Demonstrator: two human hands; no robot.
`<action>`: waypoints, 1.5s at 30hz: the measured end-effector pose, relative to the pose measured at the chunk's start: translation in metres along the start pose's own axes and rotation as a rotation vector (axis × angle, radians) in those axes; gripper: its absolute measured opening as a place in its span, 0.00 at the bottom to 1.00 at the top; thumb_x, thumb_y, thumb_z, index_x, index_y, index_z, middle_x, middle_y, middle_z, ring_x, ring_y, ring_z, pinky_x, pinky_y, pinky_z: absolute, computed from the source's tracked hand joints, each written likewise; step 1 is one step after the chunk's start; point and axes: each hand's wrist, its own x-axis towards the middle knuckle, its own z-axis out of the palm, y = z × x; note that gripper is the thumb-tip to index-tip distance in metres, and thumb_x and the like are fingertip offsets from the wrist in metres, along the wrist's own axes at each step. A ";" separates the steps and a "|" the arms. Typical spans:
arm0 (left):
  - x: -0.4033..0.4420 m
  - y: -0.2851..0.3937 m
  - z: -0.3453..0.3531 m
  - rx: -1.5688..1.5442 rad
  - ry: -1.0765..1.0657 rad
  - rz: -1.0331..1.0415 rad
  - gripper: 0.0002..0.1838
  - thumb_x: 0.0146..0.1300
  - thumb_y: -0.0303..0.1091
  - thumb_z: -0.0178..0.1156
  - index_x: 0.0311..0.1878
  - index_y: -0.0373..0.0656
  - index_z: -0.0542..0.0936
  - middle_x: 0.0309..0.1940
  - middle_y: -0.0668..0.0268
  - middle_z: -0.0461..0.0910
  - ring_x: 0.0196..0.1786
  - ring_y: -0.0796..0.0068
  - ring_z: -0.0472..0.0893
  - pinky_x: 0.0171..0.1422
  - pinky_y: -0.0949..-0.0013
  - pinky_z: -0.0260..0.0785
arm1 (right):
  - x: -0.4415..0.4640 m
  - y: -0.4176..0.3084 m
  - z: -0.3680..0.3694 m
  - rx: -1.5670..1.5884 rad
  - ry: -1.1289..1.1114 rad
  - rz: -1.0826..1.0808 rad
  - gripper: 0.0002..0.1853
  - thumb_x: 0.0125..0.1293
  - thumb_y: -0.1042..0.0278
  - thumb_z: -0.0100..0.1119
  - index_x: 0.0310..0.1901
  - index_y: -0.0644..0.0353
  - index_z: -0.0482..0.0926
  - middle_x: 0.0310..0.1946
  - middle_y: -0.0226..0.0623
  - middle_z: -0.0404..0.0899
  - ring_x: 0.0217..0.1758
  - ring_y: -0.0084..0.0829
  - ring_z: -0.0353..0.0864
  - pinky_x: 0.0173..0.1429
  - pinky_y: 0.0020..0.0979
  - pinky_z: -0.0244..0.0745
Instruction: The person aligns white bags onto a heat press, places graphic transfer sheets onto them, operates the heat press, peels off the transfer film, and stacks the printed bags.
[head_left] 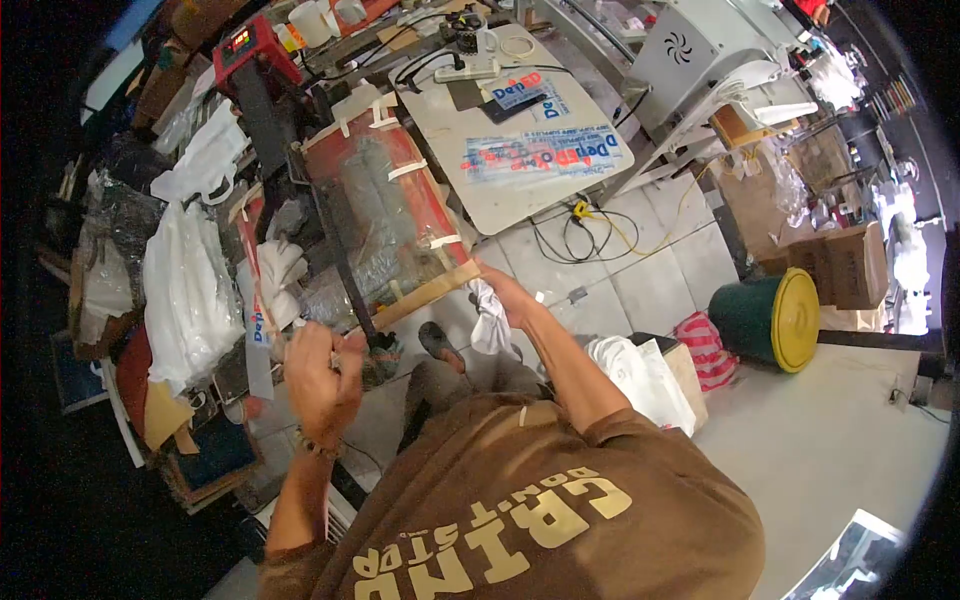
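Observation:
A wooden-edged frame (407, 297) with red tape borders and a translucent mesh lies in front of the body. At its near right corner is my right hand (503, 292), with a white cloth (490, 318) hanging just below it; the fingers are mostly hidden. My left hand (320, 375) is raised left of the frame's near edge, its fingers curled; whether it holds anything is unclear. Beyond it, a bundled white cloth (280, 275) lies beside a printed strip (259, 325). A dark bar (335, 240) runs along the frame's left side.
A white board (490, 200) with blue and red prints stands ahead. Plastic-wrapped white material (192, 290) hangs at the left. A red device (255, 55) is at the upper left. To the right are a green bin (745, 318) with a yellow lid, boxes and cables on the floor.

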 end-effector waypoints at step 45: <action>-0.425 -0.235 0.222 -0.440 -0.802 -1.060 0.09 0.69 0.35 0.59 0.39 0.38 0.81 0.38 0.61 0.85 0.39 0.69 0.83 0.42 0.63 0.76 | -0.076 0.194 -0.078 -1.435 -0.023 -0.704 0.11 0.58 0.64 0.67 0.38 0.61 0.87 0.32 0.41 0.88 0.39 0.43 0.86 0.44 0.39 0.79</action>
